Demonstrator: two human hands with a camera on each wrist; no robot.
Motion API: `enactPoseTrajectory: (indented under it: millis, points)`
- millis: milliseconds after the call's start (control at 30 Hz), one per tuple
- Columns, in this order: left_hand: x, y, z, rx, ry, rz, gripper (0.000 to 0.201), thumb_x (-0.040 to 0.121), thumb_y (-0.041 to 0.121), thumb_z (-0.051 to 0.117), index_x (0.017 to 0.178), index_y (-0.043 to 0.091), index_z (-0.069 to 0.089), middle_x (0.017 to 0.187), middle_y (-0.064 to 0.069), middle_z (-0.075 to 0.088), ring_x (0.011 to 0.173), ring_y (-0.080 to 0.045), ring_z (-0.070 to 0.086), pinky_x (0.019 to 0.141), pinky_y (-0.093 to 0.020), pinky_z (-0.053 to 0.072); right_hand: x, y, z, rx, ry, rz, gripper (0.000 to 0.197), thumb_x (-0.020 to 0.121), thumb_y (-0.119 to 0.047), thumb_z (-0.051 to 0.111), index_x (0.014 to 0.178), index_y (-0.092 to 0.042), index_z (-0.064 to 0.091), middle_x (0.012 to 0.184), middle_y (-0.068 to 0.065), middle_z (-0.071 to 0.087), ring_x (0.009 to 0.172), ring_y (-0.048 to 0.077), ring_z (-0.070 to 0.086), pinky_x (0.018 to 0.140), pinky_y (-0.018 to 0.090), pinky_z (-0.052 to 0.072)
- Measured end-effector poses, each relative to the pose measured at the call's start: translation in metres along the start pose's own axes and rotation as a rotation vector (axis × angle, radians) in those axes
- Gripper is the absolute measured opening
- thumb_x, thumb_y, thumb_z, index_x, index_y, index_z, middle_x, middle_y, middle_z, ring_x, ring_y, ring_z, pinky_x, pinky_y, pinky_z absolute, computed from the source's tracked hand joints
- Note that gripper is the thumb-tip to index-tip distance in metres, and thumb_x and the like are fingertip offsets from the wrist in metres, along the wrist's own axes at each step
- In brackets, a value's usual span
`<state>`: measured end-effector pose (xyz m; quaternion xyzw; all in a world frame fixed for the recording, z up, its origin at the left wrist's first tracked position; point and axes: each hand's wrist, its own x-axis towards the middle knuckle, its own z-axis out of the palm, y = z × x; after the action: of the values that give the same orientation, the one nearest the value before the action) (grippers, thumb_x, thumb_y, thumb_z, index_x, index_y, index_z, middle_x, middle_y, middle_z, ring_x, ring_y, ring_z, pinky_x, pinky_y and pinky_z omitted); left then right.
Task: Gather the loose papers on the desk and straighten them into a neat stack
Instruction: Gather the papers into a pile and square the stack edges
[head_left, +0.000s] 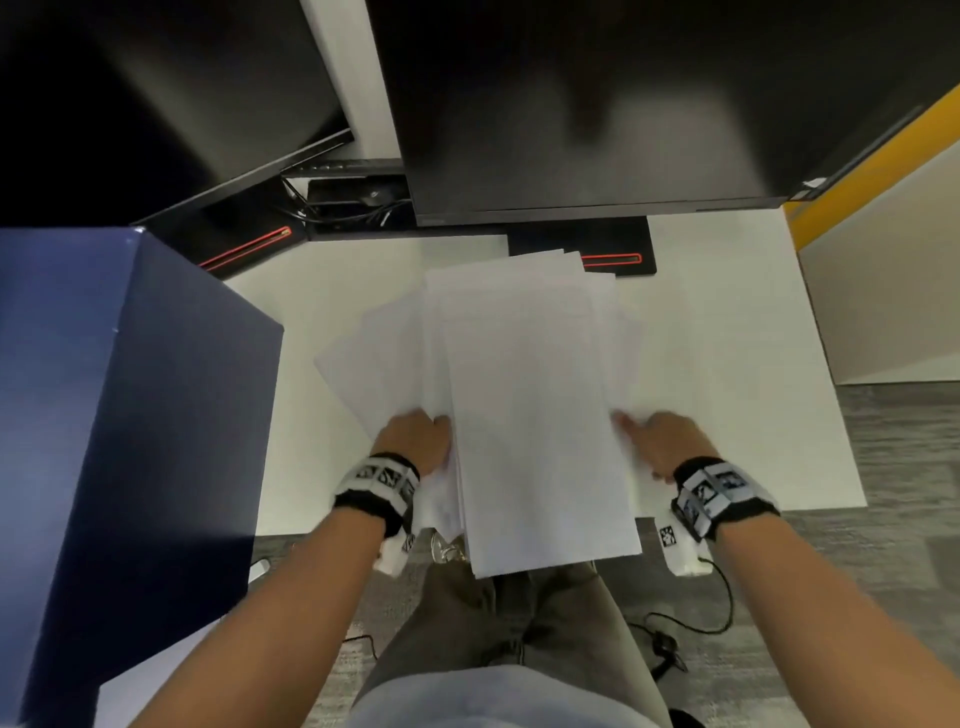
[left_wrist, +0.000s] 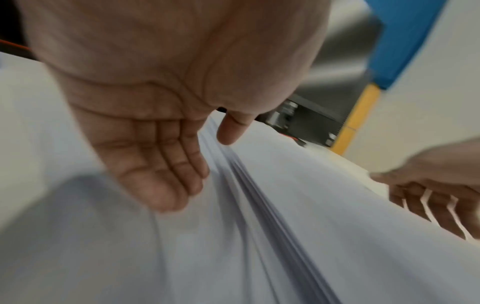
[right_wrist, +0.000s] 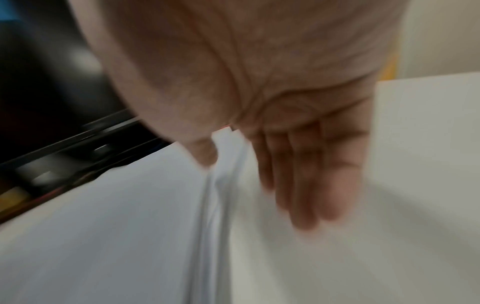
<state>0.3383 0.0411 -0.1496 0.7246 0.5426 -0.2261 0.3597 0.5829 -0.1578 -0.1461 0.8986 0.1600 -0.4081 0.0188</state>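
Uneven paper stack (head_left: 524, 395) lies on the white desk (head_left: 727, 322), overhanging its near edge. Left hand (head_left: 415, 439) and right hand (head_left: 662, 441) flank it, straight fingers (left_wrist: 166, 176) pressing its side edges, thumbs on top.

We see bare tabletop (head_left: 727, 332) right of the papers (head_left: 530, 395). Left, a blue box (head_left: 130, 415) crowds close. Behind them, monitor stands (head_left: 618, 249) block us.

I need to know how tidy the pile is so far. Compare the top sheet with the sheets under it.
The top sheet lies straight and overhangs the near edge of the desk; the lower sheets fan out to the left and skew at the far end. The top sheet shows whole; the lower sheets show only as edges and corners. Both are plain white, and the left hand and right hand flank them.
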Motion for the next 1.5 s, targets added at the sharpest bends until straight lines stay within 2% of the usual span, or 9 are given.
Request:
enactPoseTrajectory:
  millis: [133,400,567,667,767,967,1133,1333,1500]
  points:
    - [0.05,0.038,-0.038,-0.186,0.215,0.032,0.052,0.099,0.046,0.046,0.123,0.002,0.06,0.124,-0.017,0.066,0.117,-0.035,0.061,0.094,-0.034,0.046,0.05,-0.022,-0.038,0.366,0.201,-0.048,0.066,0.09,-0.055,0.054,0.132,-0.004,0.05,0.115,0.017,0.068,0.093,0.031,0.07,0.085,0.036,0.054]
    - [0.107,0.084,-0.056,-0.135,0.299,0.145,0.049,0.097,0.027,0.06,0.055,0.015,0.038,0.056,-0.001,0.047,0.069,-0.028,0.054,0.062,-0.028,0.037,0.101,-0.099,-0.061,0.277,0.355,-0.211,0.031,0.094,-0.009,0.053,0.122,0.0,0.062,0.119,0.023,0.066,0.111,0.038,0.061,0.086,0.03,0.045]
    - [0.097,0.043,-0.059,-0.281,0.355,0.149,0.034,0.09,0.046,0.063,0.095,0.013,0.069,0.089,-0.002,0.066,0.088,-0.023,0.061,0.076,-0.026,0.046,0.097,-0.071,-0.065,0.469,0.332,-0.158,0.045,0.091,-0.036,0.063,0.126,-0.007,0.058,0.117,0.015,0.068,0.112,0.034,0.062,0.088,0.029,0.042]
    - [0.085,-0.017,-0.07,-0.313,0.589,-0.271,0.078,0.074,0.065,0.063,0.131,0.014,0.053,0.129,-0.014,0.053,0.119,-0.034,0.052,0.098,-0.047,0.048,0.101,-0.035,-0.07,0.555,0.347,-0.037,0.061,0.086,-0.052,0.063,0.129,-0.01,0.057,0.125,0.013,0.065,0.116,0.034,0.061,0.095,0.033,0.043]
    - [0.077,-0.044,-0.075,-0.488,0.479,-0.507,0.098,0.063,0.07,0.069,0.135,0.01,0.042,0.134,-0.012,0.052,0.119,-0.037,0.055,0.097,-0.05,0.05,0.106,-0.029,-0.073,0.585,0.34,-0.034,0.081,0.075,-0.069,0.059,0.132,-0.011,0.056,0.133,0.013,0.062,0.114,0.035,0.062,0.102,0.042,0.046]
    - [0.1,-0.012,-0.089,-0.433,0.274,-0.234,0.049,0.078,0.05,0.075,0.102,0.008,0.072,0.098,-0.007,0.073,0.094,-0.03,0.068,0.081,-0.033,0.054,0.107,-0.097,-0.056,0.393,0.288,-0.218,0.067,0.089,-0.043,0.064,0.145,-0.012,0.045,0.141,0.016,0.05,0.13,0.035,0.049,0.108,0.04,0.039]
    - [0.111,0.021,-0.088,-0.624,0.253,-0.093,0.03,0.084,0.044,0.071,0.079,0.015,0.067,0.079,-0.002,0.067,0.078,-0.025,0.063,0.068,-0.029,0.047,0.095,-0.141,-0.033,0.351,0.216,-0.351,0.054,0.089,-0.029,0.067,0.138,-0.013,0.051,0.136,0.012,0.055,0.125,0.03,0.053,0.104,0.036,0.042]
    - [0.119,-0.023,-0.082,-0.971,0.236,-0.186,0.056,0.062,0.05,0.085,0.1,0.011,0.075,0.092,-0.006,0.079,0.084,-0.03,0.076,0.083,-0.047,0.061,0.093,-0.103,-0.039,0.568,0.126,-0.242,0.039,0.085,-0.033,0.073,0.116,-0.013,0.06,0.094,0.009,0.073,0.081,0.024,0.07,0.078,0.033,0.057]
    - [0.124,-0.022,-0.084,-0.644,0.292,-0.117,0.037,0.082,0.037,0.077,0.102,0.006,0.072,0.092,-0.009,0.072,0.085,-0.029,0.071,0.073,-0.033,0.054,0.095,-0.094,-0.045,0.573,0.059,-0.247,0.013,0.086,-0.002,0.059,0.08,-0.003,0.071,0.073,0.016,0.072,0.066,0.028,0.068,0.063,0.033,0.061]
